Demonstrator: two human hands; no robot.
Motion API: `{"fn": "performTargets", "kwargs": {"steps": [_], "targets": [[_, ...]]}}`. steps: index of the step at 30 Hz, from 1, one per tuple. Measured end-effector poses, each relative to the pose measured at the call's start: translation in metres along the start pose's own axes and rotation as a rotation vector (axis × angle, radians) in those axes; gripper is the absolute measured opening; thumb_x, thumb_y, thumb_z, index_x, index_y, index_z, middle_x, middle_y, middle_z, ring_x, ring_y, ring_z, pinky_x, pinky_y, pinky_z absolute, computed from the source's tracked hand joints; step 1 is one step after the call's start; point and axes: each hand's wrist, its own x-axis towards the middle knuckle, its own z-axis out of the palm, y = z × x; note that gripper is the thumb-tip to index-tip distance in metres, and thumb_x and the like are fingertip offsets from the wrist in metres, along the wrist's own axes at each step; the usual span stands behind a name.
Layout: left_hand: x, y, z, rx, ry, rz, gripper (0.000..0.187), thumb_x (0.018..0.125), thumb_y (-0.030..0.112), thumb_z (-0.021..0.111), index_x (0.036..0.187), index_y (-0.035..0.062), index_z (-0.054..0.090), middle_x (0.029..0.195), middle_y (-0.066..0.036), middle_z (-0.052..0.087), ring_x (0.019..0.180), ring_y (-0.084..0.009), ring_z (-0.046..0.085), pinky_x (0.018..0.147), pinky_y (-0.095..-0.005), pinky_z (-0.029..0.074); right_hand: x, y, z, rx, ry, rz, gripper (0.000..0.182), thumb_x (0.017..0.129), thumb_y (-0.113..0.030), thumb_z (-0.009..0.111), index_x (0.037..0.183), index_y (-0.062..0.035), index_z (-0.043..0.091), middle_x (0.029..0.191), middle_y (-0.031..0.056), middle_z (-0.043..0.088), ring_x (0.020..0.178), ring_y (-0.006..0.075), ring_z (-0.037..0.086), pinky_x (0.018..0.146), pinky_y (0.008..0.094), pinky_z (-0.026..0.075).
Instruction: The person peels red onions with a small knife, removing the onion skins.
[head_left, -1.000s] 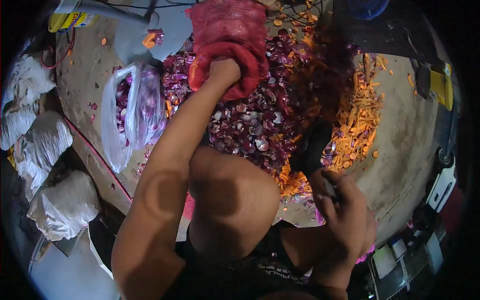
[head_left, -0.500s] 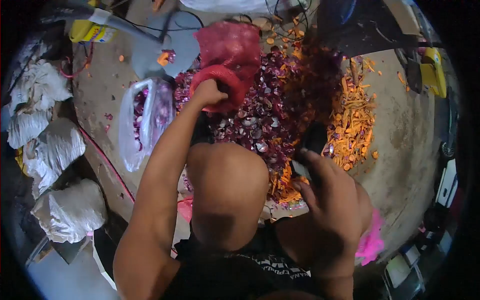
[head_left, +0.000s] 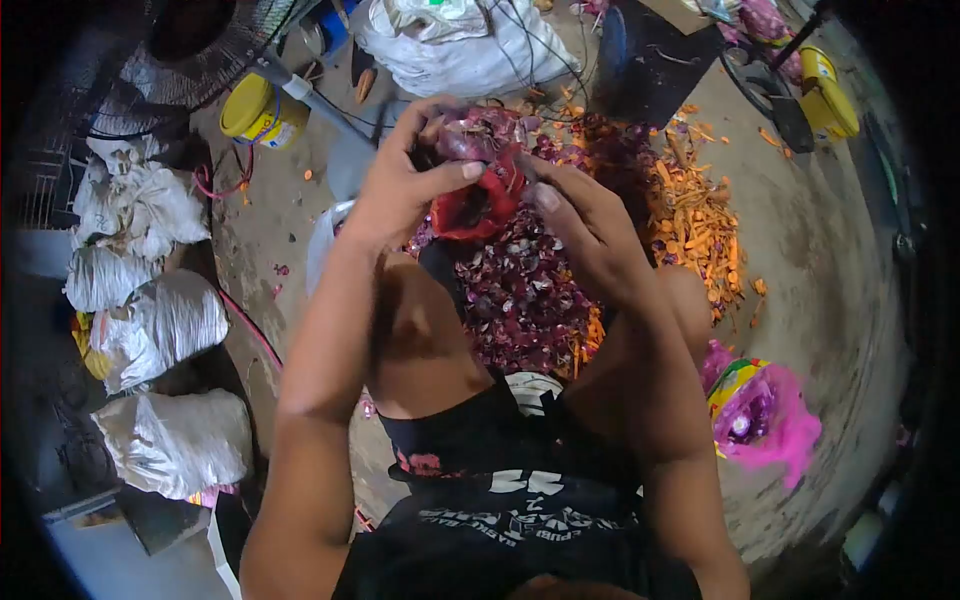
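Observation:
Near the upper middle of the head view, my left hand [head_left: 415, 180] is wrapped round a bunched red mesh bag [head_left: 470, 210] with purple-red contents showing at its top. My right hand [head_left: 585, 215] pinches the same bag from the other side, its thumb and fingers together at the bag's edge. The bag's open mouth faces me, below the fingers. Under both hands lies a heap of purple onion pieces and skins [head_left: 525, 290]. Orange carrot pieces [head_left: 695, 225] are piled to the right of it.
White sacks [head_left: 180, 440] line the left side. A yellow bucket [head_left: 262, 110] stands by a fan at the upper left, another yellow bucket [head_left: 828, 95] at the upper right. A pink bag [head_left: 780, 420] lies at the lower right; a large white sack [head_left: 470, 50] is at the top.
My right hand has come up from the lower right to the mesh bag, and nothing dark shows in it now. My left hand has shifted its hold. The bag is more bunched, and the view has moved.

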Motion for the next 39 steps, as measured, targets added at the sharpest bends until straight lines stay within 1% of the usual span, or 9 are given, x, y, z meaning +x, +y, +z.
{"fn": "performTargets", "kwargs": {"steps": [2, 5, 9, 10, 13, 22, 29, 35, 39], "targets": [[-0.012, -0.003, 0.018, -0.104, 0.033, 0.050, 0.060, 0.079, -0.002, 0.076, 0.133, 0.0015, 0.049, 0.126, -0.012, 0.060, 0.117, -0.0204, 0.058, 0.102, -0.0361, 0.047, -0.003, -0.010, -0.004, 0.100, -0.001, 0.016, 0.036, 0.101, -0.022, 0.052, 0.124, 0.0045, 0.059, 0.109, 0.0212, 0.062, 0.104, 0.0358, 0.061, 0.092, 0.0399, 0.046], [-0.024, -0.010, 0.040, -0.191, 0.131, 0.058, 0.060, 0.078, -0.005, 0.075, 0.132, 0.0009, 0.050, 0.126, -0.011, 0.060, 0.117, -0.0204, 0.059, 0.101, -0.0363, 0.048, -0.008, -0.004, -0.003, -0.055, 0.065, -0.099, 0.035, 0.100, -0.020, 0.054, 0.124, 0.0049, 0.058, 0.115, 0.0212, 0.060, 0.107, 0.0364, 0.060, 0.094, 0.0409, 0.046], [-0.029, -0.033, 0.050, -0.018, 0.235, 0.217, 0.067, 0.072, -0.005, 0.081, 0.131, 0.0005, 0.050, 0.122, -0.011, 0.062, 0.114, -0.0204, 0.061, 0.100, -0.0357, 0.049, -0.013, 0.005, 0.000, -0.134, 0.102, -0.143, 0.037, 0.097, -0.019, 0.059, 0.124, 0.0052, 0.058, 0.121, 0.0226, 0.058, 0.112, 0.0380, 0.058, 0.098, 0.0413, 0.044], [-0.028, -0.041, 0.046, 0.032, 0.241, 0.225, 0.070, 0.067, -0.004, 0.084, 0.128, 0.0006, 0.052, 0.121, -0.011, 0.062, 0.114, -0.0197, 0.060, 0.100, -0.0346, 0.049, -0.015, 0.006, 0.001, -0.164, 0.101, -0.161, 0.037, 0.096, -0.019, 0.060, 0.125, 0.0050, 0.058, 0.122, 0.0228, 0.057, 0.113, 0.0386, 0.057, 0.099, 0.0415, 0.044], [-0.028, -0.049, 0.043, 0.195, 0.258, 0.242, 0.069, 0.066, -0.003, 0.086, 0.125, 0.0010, 0.053, 0.121, -0.011, 0.062, 0.114, -0.0190, 0.060, 0.101, -0.0336, 0.048, -0.015, 0.007, 0.006, -0.197, 0.102, -0.183, 0.039, 0.095, -0.020, 0.062, 0.126, 0.0044, 0.057, 0.125, 0.0230, 0.056, 0.117, 0.0393, 0.055, 0.101, 0.0421, 0.043], [-0.034, -0.043, 0.047, 0.245, 0.321, 0.285, 0.066, 0.063, -0.002, 0.089, 0.119, 0.0016, 0.054, 0.117, -0.011, 0.064, 0.106, -0.0175, 0.063, 0.095, -0.0330, 0.051, -0.006, 0.011, 0.009, -0.084, 0.032, -0.193, 0.043, 0.095, -0.021, 0.063, 0.131, 0.0012, 0.056, 0.129, 0.0211, 0.054, 0.122, 0.0364, 0.051, 0.107, 0.0412, 0.039], [-0.039, -0.049, 0.036, 0.189, 0.300, 0.308, 0.066, 0.061, -0.003, 0.090, 0.117, 0.0013, 0.055, 0.112, -0.010, 0.066, 0.101, -0.0160, 0.064, 0.091, -0.0329, 0.053, -0.004, 0.012, 0.013, -0.060, -0.001, -0.203, 0.049, 0.096, -0.020, 0.062, 0.139, 0.0004, 0.052, 0.127, 0.0197, 0.053, 0.120, 0.0342, 0.052, 0.105, 0.0386, 0.040], [-0.041, -0.051, 0.025, 0.115, 0.207, 0.271, 0.065, 0.061, -0.007, 0.090, 0.116, 0.0008, 0.055, 0.112, -0.011, 0.066, 0.100, -0.0171, 0.065, 0.090, -0.0322, 0.054, -0.004, 0.014, 0.011, -0.065, -0.054, -0.193, 0.046, 0.097, -0.020, 0.061, 0.138, 0.0009, 0.054, 0.125, 0.0189, 0.055, 0.120, 0.0334, 0.053, 0.105, 0.0383, 0.041], [-0.044, -0.048, 0.029, 0.046, 0.198, 0.242, 0.066, 0.060, -0.007, 0.090, 0.116, 0.0010, 0.055, 0.110, -0.010, 0.066, 0.100, -0.0166, 0.065, 0.090, -0.0317, 0.054, -0.006, 0.014, 0.011, 0.057, -0.057, -0.157, 0.044, 0.098, -0.020, 0.059, 0.136, 0.0011, 0.055, 0.125, 0.0186, 0.055, 0.121, 0.0325, 0.052, 0.106, 0.0380, 0.040]]}}
